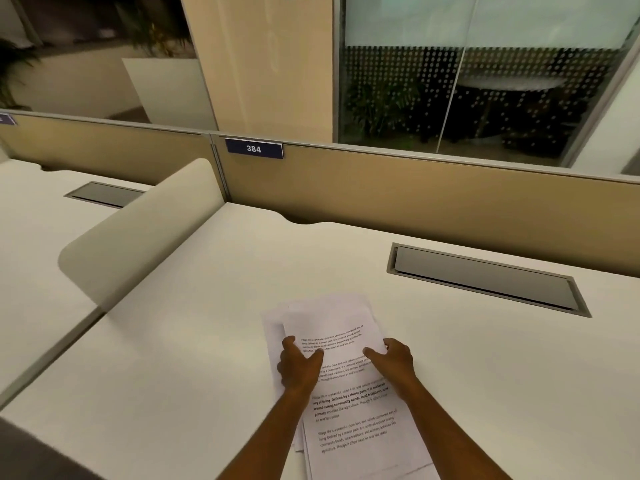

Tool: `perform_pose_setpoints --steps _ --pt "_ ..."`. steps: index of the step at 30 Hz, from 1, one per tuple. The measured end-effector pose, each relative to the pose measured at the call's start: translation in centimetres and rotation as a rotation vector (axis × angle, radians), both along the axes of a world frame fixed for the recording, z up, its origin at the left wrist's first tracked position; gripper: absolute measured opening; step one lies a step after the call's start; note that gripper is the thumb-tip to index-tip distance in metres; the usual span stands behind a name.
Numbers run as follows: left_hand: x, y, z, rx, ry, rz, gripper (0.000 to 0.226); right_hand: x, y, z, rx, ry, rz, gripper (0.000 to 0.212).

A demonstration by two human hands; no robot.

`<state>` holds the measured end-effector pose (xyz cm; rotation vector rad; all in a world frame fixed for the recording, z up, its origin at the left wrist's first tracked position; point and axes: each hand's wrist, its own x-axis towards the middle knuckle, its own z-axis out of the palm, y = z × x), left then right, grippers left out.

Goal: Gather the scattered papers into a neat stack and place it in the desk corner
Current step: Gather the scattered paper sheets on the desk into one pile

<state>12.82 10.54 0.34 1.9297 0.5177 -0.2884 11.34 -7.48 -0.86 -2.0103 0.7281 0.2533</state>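
Several white printed papers [346, 393] lie in a loose, uneven pile on the pale desk [173, 375], overlapping and fanned toward the near edge. My left hand [297, 367] rests on the pile's left side, thumb across the top sheet. At the right side, my right hand [393, 360] presses on the same sheets with its fingers spread. Both hands lie flat on the paper rather than closed around it. The desk's far left corner [235, 216] sits where the side divider meets the back panel.
A grey cable hatch [485, 278] is set into the desk at the right rear. A rounded cream divider [138, 233] borders the desk's left side. The tan back panel [415, 195] carries a blue "384" sign [254, 148]. A neighbouring desk lies left.
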Motion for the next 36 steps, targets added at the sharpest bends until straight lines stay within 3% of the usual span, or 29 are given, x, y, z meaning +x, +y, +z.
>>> perform_pose_setpoints --steps 9,15,36 --pt "0.1 3.6 0.3 0.152 0.089 0.040 0.068 1.0 3.6 -0.3 -0.003 -0.013 0.064 0.066" --pt "0.4 4.6 0.5 0.173 0.115 0.103 0.062 0.8 4.8 -0.7 -0.161 -0.010 0.065 0.061" --pt "2.1 7.0 0.3 -0.053 0.130 0.110 0.059 0.7 5.5 -1.0 -0.232 0.182 0.006 0.074"
